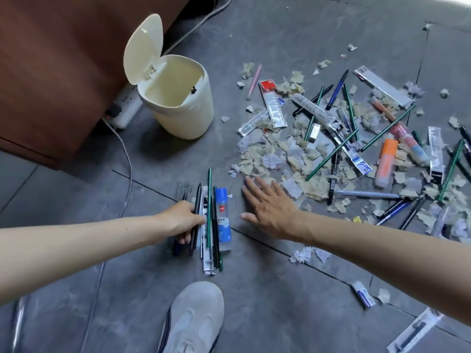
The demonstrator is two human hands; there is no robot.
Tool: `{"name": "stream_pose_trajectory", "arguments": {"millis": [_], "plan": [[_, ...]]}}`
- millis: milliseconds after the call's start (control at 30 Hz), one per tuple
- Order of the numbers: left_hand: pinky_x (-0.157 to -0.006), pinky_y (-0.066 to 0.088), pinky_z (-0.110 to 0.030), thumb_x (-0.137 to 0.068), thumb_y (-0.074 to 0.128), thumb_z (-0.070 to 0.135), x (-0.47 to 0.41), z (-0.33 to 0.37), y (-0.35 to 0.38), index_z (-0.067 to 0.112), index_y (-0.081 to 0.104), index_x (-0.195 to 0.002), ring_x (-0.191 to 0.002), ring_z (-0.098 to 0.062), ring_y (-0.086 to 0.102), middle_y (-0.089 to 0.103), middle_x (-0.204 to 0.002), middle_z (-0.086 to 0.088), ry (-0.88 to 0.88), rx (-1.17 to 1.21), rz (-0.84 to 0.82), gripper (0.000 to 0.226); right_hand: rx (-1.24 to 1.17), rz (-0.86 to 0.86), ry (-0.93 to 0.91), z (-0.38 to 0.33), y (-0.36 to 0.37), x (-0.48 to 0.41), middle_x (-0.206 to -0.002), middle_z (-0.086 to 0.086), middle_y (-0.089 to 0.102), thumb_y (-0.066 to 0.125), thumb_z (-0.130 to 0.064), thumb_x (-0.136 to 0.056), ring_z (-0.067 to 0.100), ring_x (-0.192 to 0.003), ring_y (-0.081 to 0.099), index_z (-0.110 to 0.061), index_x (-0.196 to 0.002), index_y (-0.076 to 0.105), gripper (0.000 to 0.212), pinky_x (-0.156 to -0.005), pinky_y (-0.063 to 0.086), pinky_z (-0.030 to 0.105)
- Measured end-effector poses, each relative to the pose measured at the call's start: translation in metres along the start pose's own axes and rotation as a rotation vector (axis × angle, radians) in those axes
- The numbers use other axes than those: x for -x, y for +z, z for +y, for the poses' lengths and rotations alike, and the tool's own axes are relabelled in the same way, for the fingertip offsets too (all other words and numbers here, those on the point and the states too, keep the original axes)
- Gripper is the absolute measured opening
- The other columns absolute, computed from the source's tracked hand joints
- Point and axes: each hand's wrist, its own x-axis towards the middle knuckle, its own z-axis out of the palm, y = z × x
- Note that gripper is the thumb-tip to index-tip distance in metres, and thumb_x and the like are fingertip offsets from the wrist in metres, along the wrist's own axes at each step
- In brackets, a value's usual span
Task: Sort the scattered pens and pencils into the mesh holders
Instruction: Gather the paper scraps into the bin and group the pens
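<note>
On the grey floor lies a neat row of gathered items: black pens, a green pencil and a blue-capped glue bottle. My left hand is closed around the black pens at the row's left side. My right hand hovers flat with fingers spread, just right of the glue bottle, at the near edge of the mess. To the right, several green pencils, black and blue pens and an orange highlighter lie scattered among torn paper scraps. No mesh holder is in view.
An open cream bin with its lid up stands at the back left, beside a brown cabinet, a power strip and a cable. My grey shoe is at the bottom. Pen wrappers and an eraser lie about.
</note>
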Motion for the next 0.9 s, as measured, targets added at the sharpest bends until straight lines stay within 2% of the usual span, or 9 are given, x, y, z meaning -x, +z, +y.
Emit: {"name": "stream_pose_trajectory", "arguments": {"millis": [133,233,367,433,500,600,667,767,900], "plan": [[-0.034,0.041,-0.021,-0.089,0.057,0.015,0.003,0.010,0.009,0.005,0.050,-0.072,-0.041,-0.024,0.050,0.056,-0.053,-0.012,0.004,-0.031,0.028,0.021,-0.010,0.096,-0.068,0.010,0.003,0.015,-0.157,0.003,-0.022,0.013,-0.058,-0.096,0.023,-0.145,-0.020,-0.018,-0.151,-0.010,0.071,-0.117,-0.010,0.042],[-0.039,0.036,-0.017,-0.087,0.055,0.019,0.002,0.020,0.007,0.012,0.047,-0.058,-0.039,-0.019,0.048,0.056,-0.052,-0.010,0.100,-0.158,0.211,0.032,-0.002,0.092,-0.107,0.019,0.014,0.037,-0.153,0.004,-0.028,0.012,-0.061,-0.094,0.022,-0.143,-0.024,-0.019,-0.150,-0.015,0.075,-0.117,-0.015,0.041],[-0.057,0.036,-0.029,-0.085,0.053,0.022,-0.005,0.036,0.009,0.016,0.042,-0.060,-0.062,-0.025,0.047,0.049,-0.060,-0.004,0.186,-0.240,0.404,0.028,0.070,0.066,-0.207,0.034,0.033,0.066,-0.152,0.005,-0.029,0.003,-0.067,-0.088,0.022,-0.143,-0.025,-0.024,-0.145,-0.024,0.076,-0.116,-0.018,0.042],[-0.063,0.038,-0.030,-0.084,0.051,0.021,-0.009,0.048,0.013,0.016,0.052,-0.071,-0.075,-0.027,0.052,0.057,-0.074,-0.005,0.256,-0.294,0.448,0.014,0.100,0.057,-0.248,0.037,0.041,0.078,-0.154,0.006,-0.024,0.004,-0.069,-0.087,0.024,-0.143,-0.022,-0.025,-0.145,-0.022,0.078,-0.114,-0.019,0.046],[-0.074,0.041,-0.033,-0.085,0.050,0.019,-0.015,0.062,0.018,0.015,0.055,-0.085,-0.086,-0.026,0.052,0.053,-0.090,-0.004,0.395,-0.308,0.455,0.006,0.112,0.058,-0.247,0.038,0.048,0.086,-0.157,0.007,-0.010,0.013,-0.068,-0.088,0.028,-0.145,-0.009,-0.022,-0.150,-0.006,0.079,-0.114,-0.010,0.049],[-0.088,0.042,-0.037,-0.086,0.051,0.019,-0.031,0.079,0.024,0.012,0.052,-0.104,-0.103,-0.022,0.044,0.039,-0.108,-0.004,0.542,-0.356,0.458,0.019,0.145,0.083,-0.215,0.039,0.055,0.091,-0.155,0.008,0.021,0.023,-0.063,-0.090,0.027,-0.143,0.020,-0.020,-0.149,0.026,0.073,-0.110,0.007,0.047],[-0.102,0.036,-0.039,-0.087,0.051,0.021,-0.046,0.089,0.024,0.009,0.048,-0.118,-0.120,-0.025,0.034,0.033,-0.124,-0.010,0.572,-0.401,0.460,0.033,0.105,0.113,-0.149,0.041,0.057,0.087,-0.152,0.009,0.029,0.023,-0.061,-0.090,0.026,-0.140,0.029,-0.020,-0.146,0.033,0.070,-0.110,0.012,0.045],[-0.114,0.018,-0.042,-0.090,0.048,0.025,-0.069,0.108,0.017,0.012,0.031,-0.138,-0.140,-0.030,0.012,0.011,-0.149,-0.015,0.537,-0.429,0.405,0.053,0.030,0.193,0.007,0.046,0.051,0.073,-0.151,0.010,0.032,0.017,-0.058,-0.093,0.026,-0.139,0.032,-0.018,-0.145,0.036,0.068,-0.112,0.013,0.042],[-0.117,0.005,-0.044,-0.094,0.044,0.030,-0.087,0.126,0.017,0.014,0.012,-0.149,-0.144,-0.031,-0.009,-0.013,-0.156,-0.013,0.434,-0.445,0.335,0.065,-0.064,0.268,0.134,0.056,0.040,0.051,-0.156,0.010,0.012,0.021,-0.056,-0.094,0.028,-0.144,0.013,-0.016,-0.149,0.017,0.068,-0.116,0.006,0.044]]}}
